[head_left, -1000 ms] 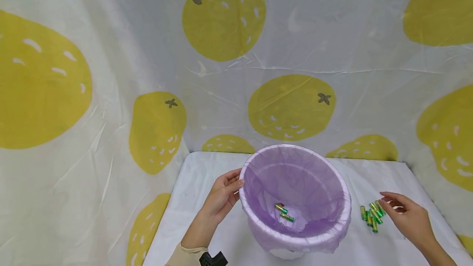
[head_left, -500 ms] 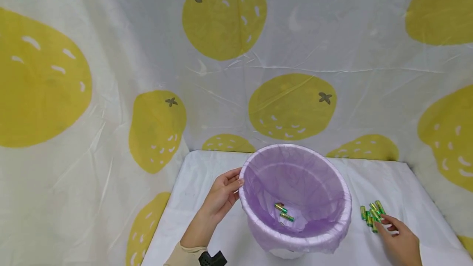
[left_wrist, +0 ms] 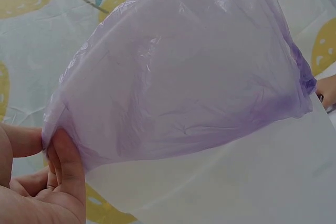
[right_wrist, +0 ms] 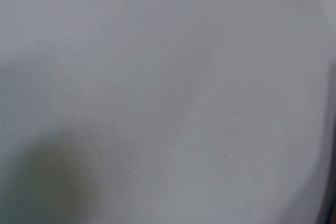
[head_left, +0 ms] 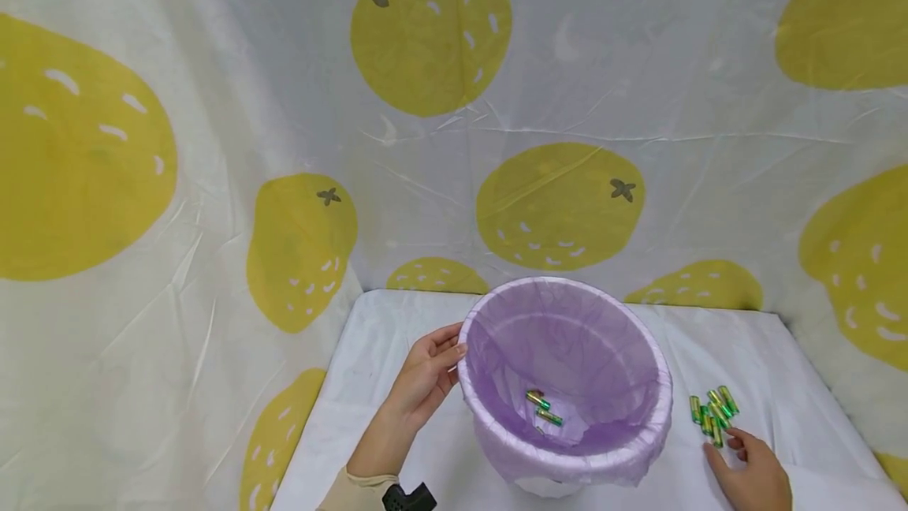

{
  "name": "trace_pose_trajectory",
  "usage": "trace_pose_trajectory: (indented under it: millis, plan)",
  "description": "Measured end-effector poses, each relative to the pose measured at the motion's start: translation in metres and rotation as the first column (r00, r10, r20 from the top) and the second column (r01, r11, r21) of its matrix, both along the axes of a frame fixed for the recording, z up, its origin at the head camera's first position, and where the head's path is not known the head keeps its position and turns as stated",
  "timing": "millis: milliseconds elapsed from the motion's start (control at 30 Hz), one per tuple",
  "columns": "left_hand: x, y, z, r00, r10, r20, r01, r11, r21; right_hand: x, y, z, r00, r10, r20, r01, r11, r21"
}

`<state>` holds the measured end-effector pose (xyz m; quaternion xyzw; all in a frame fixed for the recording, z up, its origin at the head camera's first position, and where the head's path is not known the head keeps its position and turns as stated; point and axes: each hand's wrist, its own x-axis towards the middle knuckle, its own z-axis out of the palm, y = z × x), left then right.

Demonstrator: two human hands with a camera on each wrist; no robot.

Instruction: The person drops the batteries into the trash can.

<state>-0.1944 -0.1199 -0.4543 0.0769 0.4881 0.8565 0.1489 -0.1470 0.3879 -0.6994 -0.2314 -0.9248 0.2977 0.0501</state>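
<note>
A white trash bin (head_left: 549,487) lined with a purple bag (head_left: 567,464) stands tilted on the table, its mouth facing me. My left hand (head_left: 424,377) pinches the bin's lined rim at the left; the left wrist view shows thumb and fingers (left_wrist: 68,156) on the bag's folded edge. Several green-and-gold batteries (head_left: 718,408) lie heaped on the cloth right of the bin. My right hand (head_left: 753,475) is at the near side of this heap, its thumb and forefinger spread around the nearest battery's end. Inside the bin lie a few more batteries (head_left: 549,417).
White cloth covers the table (head_left: 411,314). Behind and beside it hangs a pale curtain (head_left: 426,180) printed with yellow fruit. Only blurred white cloth (right_wrist: 173,77) and a dark smudge show in the right wrist view.
My right hand has moved from the far right side of the battery heap down to its near side. The left hand and the bin stay in place.
</note>
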Motion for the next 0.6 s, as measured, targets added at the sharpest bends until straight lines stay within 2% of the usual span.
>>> trace_pose_trajectory:
  millis: [167,367,467,600]
  plan:
    - [-0.0005,0.0000,0.0000,1.000,0.002,-0.008,-0.002,1.000,-0.001,-0.0025,-0.0017,-0.0027,1.000,-0.001,-0.009,0.001,0.998,0.059]
    - [0.0013,0.0002,0.0005,1.000,0.009,0.000,-0.009,1.000,-0.003,-0.0032,-0.0055,-0.0025,0.999,-0.038,-0.011,0.039,0.997,0.074]
    - [0.0011,-0.0002,0.0004,1.000,0.008,0.004,-0.008,1.000,-0.009,-0.0053,-0.0081,-0.0014,0.998,-0.065,-0.014,0.066,0.994,0.082]
    - [0.0009,0.0000,0.0012,1.000,0.006,0.002,-0.006,1.000,-0.009,-0.0087,-0.0102,-0.0006,0.989,-0.132,-0.071,0.136,0.989,0.053]
